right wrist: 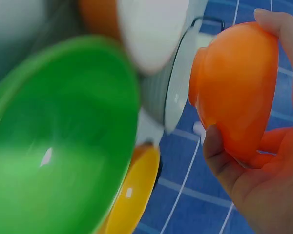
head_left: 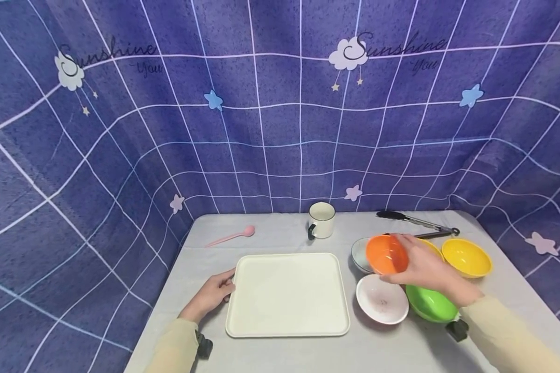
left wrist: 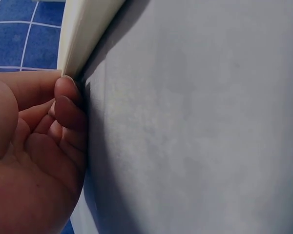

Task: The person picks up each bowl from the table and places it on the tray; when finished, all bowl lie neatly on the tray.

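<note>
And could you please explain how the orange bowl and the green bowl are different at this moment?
The orange bowl is gripped by the right hand, while the green bowl rests on the table, with no hand gripping it. In the head view, the orange bowl is farther from the person than the green bowl, which is partly covered by the right forearm. Both are round, plain-coloured bowls.

Soft dark shadow beside tray [left wrist: 84, 29]

Left fingers [left wrist: 71, 113] curled, pinching edge of cream tray [left wrist: 85, 29]; grey-white cloth [left wrist: 195, 117] beside, blue white-lined fabric [left wrist: 43, 46] beyond.
</note>
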Tool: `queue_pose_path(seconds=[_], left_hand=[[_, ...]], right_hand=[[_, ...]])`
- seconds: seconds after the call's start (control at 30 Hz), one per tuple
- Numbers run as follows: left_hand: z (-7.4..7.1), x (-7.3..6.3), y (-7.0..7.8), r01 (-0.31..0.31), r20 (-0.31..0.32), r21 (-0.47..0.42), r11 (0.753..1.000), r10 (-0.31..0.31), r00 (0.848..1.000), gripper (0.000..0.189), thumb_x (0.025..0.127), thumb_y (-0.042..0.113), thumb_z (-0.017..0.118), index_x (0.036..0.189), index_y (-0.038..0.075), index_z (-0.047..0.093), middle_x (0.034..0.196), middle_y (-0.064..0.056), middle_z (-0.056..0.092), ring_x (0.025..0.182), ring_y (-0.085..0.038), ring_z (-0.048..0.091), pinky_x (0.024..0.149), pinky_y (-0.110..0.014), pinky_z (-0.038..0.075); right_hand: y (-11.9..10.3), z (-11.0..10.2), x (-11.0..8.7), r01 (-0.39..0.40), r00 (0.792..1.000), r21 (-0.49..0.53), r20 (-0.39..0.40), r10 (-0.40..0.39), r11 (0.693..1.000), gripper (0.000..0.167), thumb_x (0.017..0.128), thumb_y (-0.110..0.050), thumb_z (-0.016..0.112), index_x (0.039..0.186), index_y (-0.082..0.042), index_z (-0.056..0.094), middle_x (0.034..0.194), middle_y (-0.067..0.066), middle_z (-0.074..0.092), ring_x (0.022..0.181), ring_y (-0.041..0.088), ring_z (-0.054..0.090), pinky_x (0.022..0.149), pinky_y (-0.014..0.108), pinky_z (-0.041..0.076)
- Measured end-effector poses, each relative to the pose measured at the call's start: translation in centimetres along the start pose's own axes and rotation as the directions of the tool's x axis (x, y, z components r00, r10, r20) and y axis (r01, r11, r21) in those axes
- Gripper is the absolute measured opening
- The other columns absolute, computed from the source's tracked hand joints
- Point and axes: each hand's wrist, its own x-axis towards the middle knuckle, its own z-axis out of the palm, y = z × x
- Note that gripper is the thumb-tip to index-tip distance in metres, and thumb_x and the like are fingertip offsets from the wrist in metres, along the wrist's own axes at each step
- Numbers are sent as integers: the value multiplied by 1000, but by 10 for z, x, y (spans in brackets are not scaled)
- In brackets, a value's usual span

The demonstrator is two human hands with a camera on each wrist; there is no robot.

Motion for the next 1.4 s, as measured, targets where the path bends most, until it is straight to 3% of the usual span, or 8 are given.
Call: queue_pose_path(seconds=[0.3,0.5,0.77,0.97,1.13,1.4], left_hand=[[-1,-2,-2,-1,-6,2,1000,1,1000,55,99,6,61,153,6,51,76,-4,56,62,-18,53,65,-30,43],[-2,2,-4,14,-13,-15,1000,-14,1000,55,99,7,63,153,9,52,76,-4,56,63,-18,53,70,-31,44],[-3,3,-1,-13,-5,-36,999,13,1000,55,98,4,62,153,6,52,76,-3,57,62,-17,53,62,-28,44],[2,1,-3,-28,0,-48,998,28,1000,56,97,1,63,152,3,52,75,-3,57,60,-16,52,60,-27,43],[5,3,-2,-62,-5,-45,997,62,998,55,96,1,63,151,1,52,77,-3,57,61,-16,52,59,-27,43],[1,-1,-7,-61,-18,-106,992,60,998,54,96,-2,63,149,-7,50,81,-5,56,63,-16,52,57,-24,43]], right_hand=[[-51,45,42,101,994,64,46,-104,993,117,65,-59,93,146,11,46,136,28,56,112,41,63,92,58,54],[-92,79,70,152,983,87,88,-160,984,108,64,-42,95,143,15,47,129,27,59,109,38,63,95,52,54],[-135,131,93,58,985,190,148,-87,980,110,66,-44,95,146,11,44,141,28,54,120,39,60,100,50,51],[-155,173,101,-24,987,237,160,-15,971,116,65,-54,95,149,7,43,138,22,52,119,33,57,101,44,50],[-175,191,114,-10,993,230,117,-17,973,122,63,-53,96,151,10,40,136,23,53,120,36,56,102,45,49],[-222,214,134,-25,994,233,112,-2,972,123,62,-51,99,148,13,39,128,26,55,115,40,57,101,46,50]])
